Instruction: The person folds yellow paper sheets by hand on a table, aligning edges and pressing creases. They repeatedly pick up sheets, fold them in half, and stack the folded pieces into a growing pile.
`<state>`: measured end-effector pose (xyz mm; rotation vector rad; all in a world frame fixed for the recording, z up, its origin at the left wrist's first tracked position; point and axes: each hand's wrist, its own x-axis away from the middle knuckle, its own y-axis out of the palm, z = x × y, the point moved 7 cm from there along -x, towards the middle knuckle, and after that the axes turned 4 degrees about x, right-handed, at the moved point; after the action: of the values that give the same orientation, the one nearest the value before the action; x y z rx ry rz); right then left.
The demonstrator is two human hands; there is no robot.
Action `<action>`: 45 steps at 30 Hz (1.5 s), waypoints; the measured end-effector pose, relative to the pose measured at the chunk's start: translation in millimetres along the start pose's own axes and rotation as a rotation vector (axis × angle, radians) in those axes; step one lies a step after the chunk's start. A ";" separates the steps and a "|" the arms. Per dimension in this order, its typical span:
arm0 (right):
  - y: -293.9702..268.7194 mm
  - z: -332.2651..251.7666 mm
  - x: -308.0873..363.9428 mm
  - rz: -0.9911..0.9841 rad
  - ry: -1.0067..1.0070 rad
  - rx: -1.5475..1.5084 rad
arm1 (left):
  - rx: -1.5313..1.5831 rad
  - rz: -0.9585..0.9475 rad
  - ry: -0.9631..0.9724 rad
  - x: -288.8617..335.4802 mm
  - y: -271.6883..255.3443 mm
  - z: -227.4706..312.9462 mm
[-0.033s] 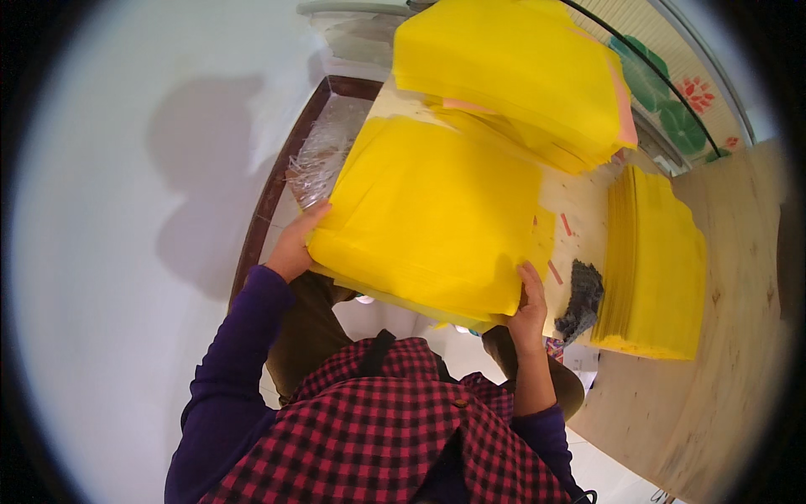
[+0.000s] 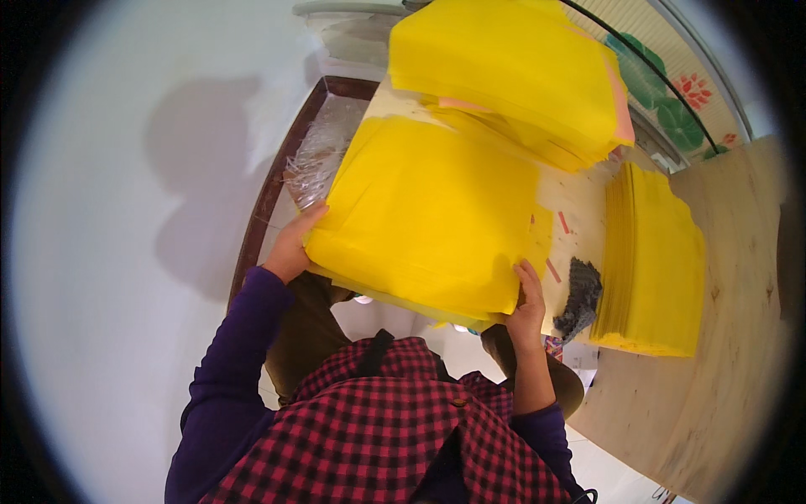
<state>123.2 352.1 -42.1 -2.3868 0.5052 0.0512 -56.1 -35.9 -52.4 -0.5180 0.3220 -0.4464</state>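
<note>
A stack of yellow paper sheets (image 2: 428,210) lies in front of me, its near edge reaching past the table toward my lap. My left hand (image 2: 292,249) grips the near left corner, thumb along the top and the other fingers hidden beneath or behind the paper. At the near right corner my right hand (image 2: 526,304) holds the same stack by its side, fingers bent against the edge. Just right of that hand lies a dark grey rough cloth or pad (image 2: 579,298), not touched.
A taller pile of yellow paper (image 2: 504,71) stands at the back, and another yellow stack (image 2: 655,260) sits on the wooden board (image 2: 642,407) at right. Small red strips (image 2: 563,222) lie on the pale tabletop (image 2: 579,193). Clear plastic strands (image 2: 315,172) hang at left near the white wall (image 2: 92,252).
</note>
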 end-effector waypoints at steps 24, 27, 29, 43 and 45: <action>-1.4 4.8 -2.2 0.059 -0.107 0.048 | -0.054 0.115 0.137 3.0 -4.4 5.7; -5.8 -4.8 -5.6 0.121 -0.314 0.185 | -0.008 0.097 0.185 -2.4 -8.4 4.1; -7.8 -4.6 -9.6 0.119 -0.344 0.252 | -0.005 0.070 0.201 -4.9 -11.7 3.8; -8.7 16.4 -48.5 0.074 0.167 -0.124 | 0.446 -0.027 -0.441 -42.0 -9.8 -20.9; -5.5 23.6 -55.9 0.074 0.177 -0.104 | 0.457 -0.053 -0.478 -45.3 -6.3 -22.6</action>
<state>75.9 390.2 -47.2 -2.4863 0.6892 -0.1048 -106.0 -28.0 -59.4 -0.1738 -0.2525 -0.4171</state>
